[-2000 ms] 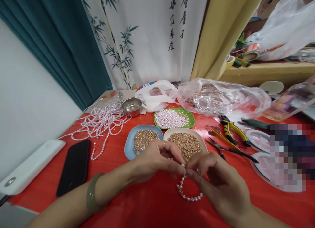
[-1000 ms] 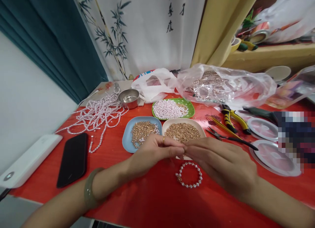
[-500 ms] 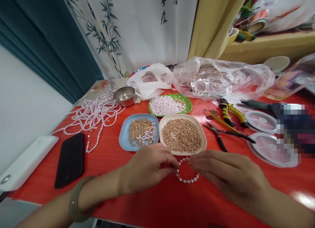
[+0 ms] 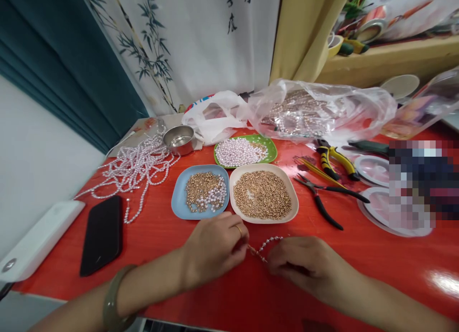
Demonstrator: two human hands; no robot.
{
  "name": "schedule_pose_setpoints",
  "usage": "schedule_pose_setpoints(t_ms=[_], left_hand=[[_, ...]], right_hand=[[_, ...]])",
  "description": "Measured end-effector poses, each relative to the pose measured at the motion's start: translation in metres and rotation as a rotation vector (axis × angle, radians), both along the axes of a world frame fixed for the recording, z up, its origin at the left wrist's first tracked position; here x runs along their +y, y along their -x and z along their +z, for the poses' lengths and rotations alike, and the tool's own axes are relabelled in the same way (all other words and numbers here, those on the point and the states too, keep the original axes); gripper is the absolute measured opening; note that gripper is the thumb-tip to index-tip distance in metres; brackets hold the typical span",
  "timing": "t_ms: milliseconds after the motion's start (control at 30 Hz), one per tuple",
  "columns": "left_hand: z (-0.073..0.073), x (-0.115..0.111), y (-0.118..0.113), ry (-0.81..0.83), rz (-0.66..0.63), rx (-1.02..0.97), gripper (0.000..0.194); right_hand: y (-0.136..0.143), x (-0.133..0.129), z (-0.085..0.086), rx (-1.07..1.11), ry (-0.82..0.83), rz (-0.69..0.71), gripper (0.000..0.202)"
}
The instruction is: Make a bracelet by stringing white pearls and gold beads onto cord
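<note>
While both hands lay low on the red table (image 4: 358, 255), noted as follows. Left hand (image 4: 215, 248): fingers curled narrow, tips pinched on one end of the pearl bracelet (image 4: 267, 243), ring on one finger, green bangle (image 4: 111, 298) at the wrist. Right hand (image 4: 304, 265): fingers bent down and closed over the other end of the bracelet; exact hold hidden beneath the knuckles, so grip could not be told for certain. Bracelet found flat on the table between the two hands, just in front of the beige dish (image 4: 292, 212), part of its loop covered by the right hand.

Containers checked in turn. Beige dish: filled with small gold beads (image 4: 261, 194). Blue dish (image 4: 177, 205), just beside it on the left: gold pieces mixed with a few pearls. Green dish (image 4: 270, 153), behind both: heaped with loose pearls (image 4: 236, 151). Steel bowl (image 4: 179, 140), further left: contents not visible. Clear plastic bag (image 4: 322, 110), at the back: held strung beads, seen dimly through the film. White bag (image 4: 215, 114) beside it: contents unclear.

Elsewhere observed: pearl strands (image 4: 136, 167) piled at the left rear, black phone (image 4: 102, 234) lying flat near the left edge, yellow-handled pliers (image 4: 333, 159) and black-handled pliers (image 4: 322, 198) to the right of the dishes, two round clear lids (image 4: 373, 169) beyond them.
</note>
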State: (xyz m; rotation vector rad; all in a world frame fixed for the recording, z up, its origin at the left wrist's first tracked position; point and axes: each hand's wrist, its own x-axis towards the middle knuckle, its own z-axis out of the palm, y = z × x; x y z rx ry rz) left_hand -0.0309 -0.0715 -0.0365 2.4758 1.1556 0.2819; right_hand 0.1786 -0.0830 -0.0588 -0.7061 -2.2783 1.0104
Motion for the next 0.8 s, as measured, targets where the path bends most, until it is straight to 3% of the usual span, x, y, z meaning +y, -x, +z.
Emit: schedule_pose_setpoints(t_ms=[133,400,800], left_hand=[[0.005,0.000,0.003,0.094,0.101,-0.163,0.009],[0.010,0.004,-0.004,0.639,0.352,-0.552,0.006],[0.003,0.006,-0.018,0.923,0.443,-0.934,0.010]], right_hand=[[0.000,0.002,0.000,0.009,0.071,0.002,0.013],[0.002,0.003,0.005,0.006,0.132,-0.010,0.014],[0.002,0.001,0.000,0.005,0.219,-0.061,0.012]])
